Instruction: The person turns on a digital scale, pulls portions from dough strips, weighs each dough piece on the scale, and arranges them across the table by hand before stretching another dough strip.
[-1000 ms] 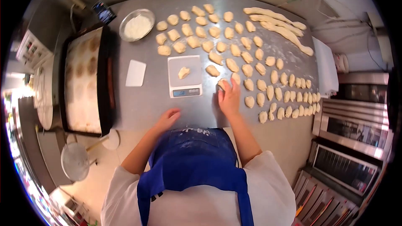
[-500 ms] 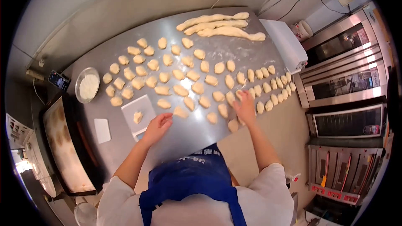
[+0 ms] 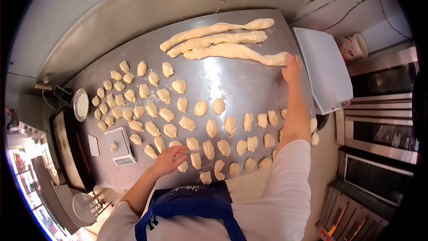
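Three long dough ropes (image 3: 218,29) lie side by side at the far part of the steel table. My right hand (image 3: 292,68) is stretched far out, its fingers closed around the right end of the nearest dough rope (image 3: 236,51). Close to the table's front edge, my left hand (image 3: 169,159) hovers over the small dough pieces (image 3: 196,160), fingers loosely extended and holding nothing. Many such pieces are spread in loose rows across the table. One dough piece (image 3: 114,146) rests on the white scale (image 3: 123,155) left of my left hand. My right forearm hides some pieces at the right.
At the left are a white scraper (image 3: 93,145), a bowl of flour (image 3: 81,105), a phone (image 3: 62,93) and a dark baking tray (image 3: 67,151). A white box-like surface (image 3: 323,69) borders the table's right end, with ovens (image 3: 379,131) beyond.
My right hand has left the small pieces at the right and reached forward to the nearest rope's end. My left hand stays near the front edge. The view has shifted rightward.
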### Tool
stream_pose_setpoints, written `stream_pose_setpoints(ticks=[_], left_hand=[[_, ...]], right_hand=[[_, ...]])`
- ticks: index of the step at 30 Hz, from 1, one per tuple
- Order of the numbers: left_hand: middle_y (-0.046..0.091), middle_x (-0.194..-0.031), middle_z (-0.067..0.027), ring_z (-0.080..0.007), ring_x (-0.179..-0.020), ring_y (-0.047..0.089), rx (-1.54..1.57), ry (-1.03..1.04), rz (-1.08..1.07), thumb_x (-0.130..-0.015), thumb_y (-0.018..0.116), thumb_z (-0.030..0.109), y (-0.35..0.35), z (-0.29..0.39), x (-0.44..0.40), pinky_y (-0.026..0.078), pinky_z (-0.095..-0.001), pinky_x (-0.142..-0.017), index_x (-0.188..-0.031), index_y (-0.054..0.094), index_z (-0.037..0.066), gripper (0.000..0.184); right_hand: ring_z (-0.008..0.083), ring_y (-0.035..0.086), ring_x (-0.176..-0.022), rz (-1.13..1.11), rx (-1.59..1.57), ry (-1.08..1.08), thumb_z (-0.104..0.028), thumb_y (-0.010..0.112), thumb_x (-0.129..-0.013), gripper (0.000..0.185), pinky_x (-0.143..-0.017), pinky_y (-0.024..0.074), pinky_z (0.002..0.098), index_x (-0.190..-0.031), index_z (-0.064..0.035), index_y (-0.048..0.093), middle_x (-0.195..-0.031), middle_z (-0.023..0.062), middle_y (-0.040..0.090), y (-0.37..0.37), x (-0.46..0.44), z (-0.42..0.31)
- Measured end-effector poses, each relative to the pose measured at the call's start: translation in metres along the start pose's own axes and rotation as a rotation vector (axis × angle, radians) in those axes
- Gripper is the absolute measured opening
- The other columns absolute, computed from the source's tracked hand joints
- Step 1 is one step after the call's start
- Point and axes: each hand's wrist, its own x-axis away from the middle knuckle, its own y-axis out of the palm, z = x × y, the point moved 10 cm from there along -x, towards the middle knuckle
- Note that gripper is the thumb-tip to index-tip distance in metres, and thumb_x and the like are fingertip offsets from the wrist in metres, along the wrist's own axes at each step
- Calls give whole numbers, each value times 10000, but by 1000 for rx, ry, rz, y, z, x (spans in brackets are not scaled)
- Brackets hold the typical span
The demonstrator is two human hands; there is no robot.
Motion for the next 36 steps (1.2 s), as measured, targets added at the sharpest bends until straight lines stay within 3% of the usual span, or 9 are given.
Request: stream_pose_setpoints(ticks=[2, 11, 13, 15, 18, 22, 26, 30, 36], left_hand=[[673, -1214, -126, -268, -1045, 678, -19, -30, -12, -952, 656, 312, -4, 10, -15, 542, -385, -891, -1300, 609, 79, 421], [629, -1212, -147, -281, -1078, 655, -40, 282, 46, -899, 709, 223, -6, 155, -167, 555, -381, -858, -1368, 554, 115, 506], [589, -1285, -165, -275, -1092, 639, -7, 382, 233, -871, 741, 194, -16, 198, -197, 558, -362, -842, -1390, 518, 98, 573], [614, -1255, -151, -265, -1060, 648, 165, 450, 446, -871, 749, 191, -19, 222, -223, 555, -355, -836, -1361, 535, 77, 546], [650, -1199, -117, -242, -1017, 662, 496, 261, 409, -867, 755, 156, -4, 175, -265, 551, -347, -823, -1314, 563, 60, 496], [666, -1168, -80, -190, -1011, 656, 1144, -34, 251, -967, 606, 248, 12, 128, -259, 511, -327, -823, -1293, 570, 66, 376], [576, -1370, -149, -255, -1276, 546, 1421, -132, 205, -1019, 459, 358, -9, 114, -219, 405, -385, -1032, -1341, 544, 58, 449], [503, -1471, -166, -253, -1394, 431, 1385, 38, 181, -982, 423, 400, -49, 107, -155, 263, -451, -1167, -1350, 550, 28, 538], [689, -1130, -154, -424, -1265, 550, 1869, 360, 302, -947, 492, 445, -92, 99, -67, 374, -536, -1125, -1102, 640, 52, 448]], right_hand=[[401, 522, -1245, -11, 122, -270, -56, 704, -701, 621, -1070, 420, 517, -1308, -72, 580, -1383, 200, 537, 16, -14, -16], [338, 641, -1152, -965, -219, 232, -256, 794, -698, 673, -914, 531, 410, -1303, -31, 602, -1253, 193, 655, 43, -16, -2], [238, 677, -1030, -842, -851, 241, -302, 817, -740, 590, -847, 538, 358, -1229, -16, 653, -1138, 129, 707, 31, 20, -36], [175, 663, -968, -974, -965, 26, -326, 810, -791, 506, -820, 536, 332, -1173, -16, 694, -1096, 93, 716, -48, 35, -138], [154, 645, -959, -1216, -1182, 55, -316, 787, -832, 434, -817, 530, 320, -1134, -14, 707, -1101, 94, 712, -16, 47, -165], [256, 677, -990, -404, -941, 183, -405, 763, -812, 505, -849, 537, 362, -1105, 2, 701, -1131, 182, 696, 70, -44, -133], [332, 680, -1023, -430, -435, 23, -377, 785, -701, 591, -854, 537, 366, -1088, 56, 673, -1108, 260, 676, 94, -42, -204], [271, 668, -984, -1027, -1020, 359, -241, 733, -759, 557, -832, 546, 372, -1185, 87, 587, -1067, 179, 662, 97, 1, -222], [245, 632, -974, -864, -1968, 729, -120, 634, -865, 434, -828, 542, 386, -1249, 43, 514, -1129, 146, 605, 26, 74, -314]])
